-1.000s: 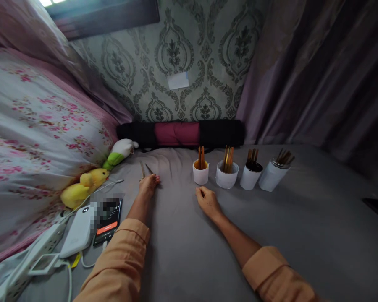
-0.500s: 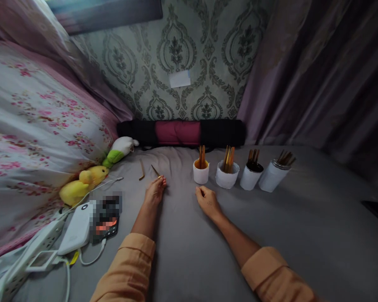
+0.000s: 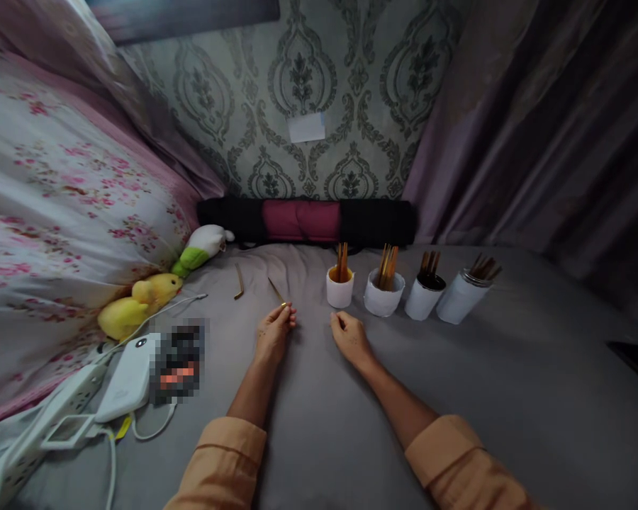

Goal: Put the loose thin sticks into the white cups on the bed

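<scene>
My left hand (image 3: 274, 334) pinches the near end of a thin golden stick (image 3: 277, 292), whose darker tip points away and to the left. A second stick (image 3: 238, 281) with a short bent end lies on the sheet farther left. My right hand (image 3: 351, 338) rests on the sheet, fingers curled closed, and nothing shows sticking out of it. Just beyond it stands a white cup (image 3: 339, 292) with a yellow inside and several sticks upright in it. To its right are a wide white cup (image 3: 383, 301), a white cup with a dark inside (image 3: 421, 303) and a tilted white jar (image 3: 460, 301), all holding sticks.
A black and maroon roll (image 3: 303, 221) lies along the wall. At left are a white-green plush (image 3: 205, 248), a yellow plush (image 3: 138, 304), a white power bank (image 3: 127, 379), a blurred-out phone (image 3: 178, 365), cables and a power strip (image 3: 42, 432). A dark object (image 3: 635, 365) lies far right.
My left hand has moved to the right with the golden stick, closer to my right hand. My right hand has stayed in place, and the view has shifted slightly.
</scene>
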`<state>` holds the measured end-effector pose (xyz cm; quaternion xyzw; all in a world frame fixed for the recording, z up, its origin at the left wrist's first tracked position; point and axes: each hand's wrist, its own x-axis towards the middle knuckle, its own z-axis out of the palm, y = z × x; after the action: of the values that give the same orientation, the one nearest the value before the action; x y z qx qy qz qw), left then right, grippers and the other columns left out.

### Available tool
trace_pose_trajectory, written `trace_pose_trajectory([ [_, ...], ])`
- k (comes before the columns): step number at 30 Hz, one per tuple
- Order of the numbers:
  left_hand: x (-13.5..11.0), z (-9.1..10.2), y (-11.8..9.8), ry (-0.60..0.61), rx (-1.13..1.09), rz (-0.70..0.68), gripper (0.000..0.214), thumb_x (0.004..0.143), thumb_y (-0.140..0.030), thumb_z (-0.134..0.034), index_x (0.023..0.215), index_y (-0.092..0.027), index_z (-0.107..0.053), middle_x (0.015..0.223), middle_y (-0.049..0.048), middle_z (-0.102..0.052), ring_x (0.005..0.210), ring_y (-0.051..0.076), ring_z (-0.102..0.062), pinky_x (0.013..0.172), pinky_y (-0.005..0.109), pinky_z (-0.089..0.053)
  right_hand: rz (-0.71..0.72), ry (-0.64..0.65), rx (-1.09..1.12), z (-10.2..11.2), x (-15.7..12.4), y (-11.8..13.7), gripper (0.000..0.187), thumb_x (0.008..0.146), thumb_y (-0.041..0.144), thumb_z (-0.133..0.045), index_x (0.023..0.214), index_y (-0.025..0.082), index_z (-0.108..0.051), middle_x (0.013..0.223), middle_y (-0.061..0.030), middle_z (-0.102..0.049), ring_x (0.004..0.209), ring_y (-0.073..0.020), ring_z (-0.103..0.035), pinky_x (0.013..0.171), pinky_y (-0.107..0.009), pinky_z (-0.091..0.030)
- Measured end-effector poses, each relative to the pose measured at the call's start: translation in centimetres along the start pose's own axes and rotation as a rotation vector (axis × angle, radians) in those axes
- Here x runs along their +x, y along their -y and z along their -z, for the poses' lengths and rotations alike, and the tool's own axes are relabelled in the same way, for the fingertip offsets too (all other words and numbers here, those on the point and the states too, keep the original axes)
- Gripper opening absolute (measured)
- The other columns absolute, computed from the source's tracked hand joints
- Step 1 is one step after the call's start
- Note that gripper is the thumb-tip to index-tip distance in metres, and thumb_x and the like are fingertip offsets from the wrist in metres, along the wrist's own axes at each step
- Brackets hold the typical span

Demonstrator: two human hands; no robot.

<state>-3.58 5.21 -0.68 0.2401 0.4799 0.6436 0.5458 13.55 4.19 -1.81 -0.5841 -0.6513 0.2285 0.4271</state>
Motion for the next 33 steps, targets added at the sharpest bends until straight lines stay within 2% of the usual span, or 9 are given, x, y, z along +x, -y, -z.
trace_pose_trajectory([
  [7,-2.3,-0.7,1.1,0.071,0.140,-0.026,0.034,0.061,-0.030,-0.071,0.089,-0.012,-0.067,0.076,0.0069,-0.064,0.056,0.008,-0.055,0.050,0.018,-0.043,0.001,0.007,0.004,0.0,0.0,0.1,0.038,0.085,0.040,-0.037,0.062,0.017,-0.056,0.053,-0.0006,-0.055,0.050,-0.0098,-0.044,0.052,-0.021,-0.031],
  [12,-3.7,-1.3,1.5,0.116,0.238,-0.053,0.031,0.062,-0.031,-0.070,0.089,-0.015,-0.068,0.075,0.0059,-0.065,0.054,0.008,-0.054,0.048,0.019,-0.041,0.006,0.003,0.014,0.0,0.0,0.1,0.039,0.085,0.040,-0.037,0.064,0.016,-0.058,0.052,0.0000,-0.054,0.049,-0.0093,-0.043,0.051,-0.020,-0.030],
  [19,-4.9,-1.8,1.6,0.110,0.409,-0.140,0.031,0.065,-0.034,-0.065,0.090,-0.015,-0.069,0.073,0.0046,-0.067,0.057,0.010,-0.055,0.052,0.020,-0.043,0.002,0.023,0.078,0.3,-0.1,0.5,0.038,0.086,0.041,-0.037,0.069,0.016,-0.060,0.055,-0.0013,-0.058,0.051,-0.0106,-0.049,0.051,-0.020,-0.033],
  [22,-5.0,-1.6,1.7,0.120,0.549,-0.223,0.033,0.068,-0.036,-0.061,0.092,-0.014,-0.069,0.075,0.0053,-0.067,0.064,0.013,-0.057,0.058,0.023,-0.045,0.007,0.016,0.109,0.4,-0.1,0.5,0.037,0.086,0.040,-0.037,0.073,0.016,-0.062,0.059,-0.0024,-0.061,0.054,-0.0116,-0.052,0.052,-0.020,-0.035],
  [26,-5.0,-1.2,2.0,0.144,0.684,-0.400,0.028,0.074,-0.035,-0.056,0.091,-0.018,-0.069,0.082,0.0045,-0.068,0.072,0.014,-0.059,0.065,0.024,-0.045,0.019,0.006,0.148,0.4,-0.1,0.5,0.037,0.086,0.039,-0.037,0.077,0.016,-0.064,0.064,-0.0033,-0.062,0.056,-0.0127,-0.053,0.052,-0.020,-0.037],
  [33,-5.1,-0.9,2.1,0.225,0.849,-0.621,0.025,0.081,-0.031,-0.049,0.094,-0.019,-0.067,0.084,0.0045,-0.066,0.072,0.012,-0.058,0.065,0.022,-0.044,0.058,-0.004,0.238,0.8,-0.3,1.1,0.034,0.086,0.037,-0.038,0.084,0.014,-0.064,0.057,-0.0005,-0.055,0.053,-0.0118,-0.051,0.054,-0.021,-0.038],
])
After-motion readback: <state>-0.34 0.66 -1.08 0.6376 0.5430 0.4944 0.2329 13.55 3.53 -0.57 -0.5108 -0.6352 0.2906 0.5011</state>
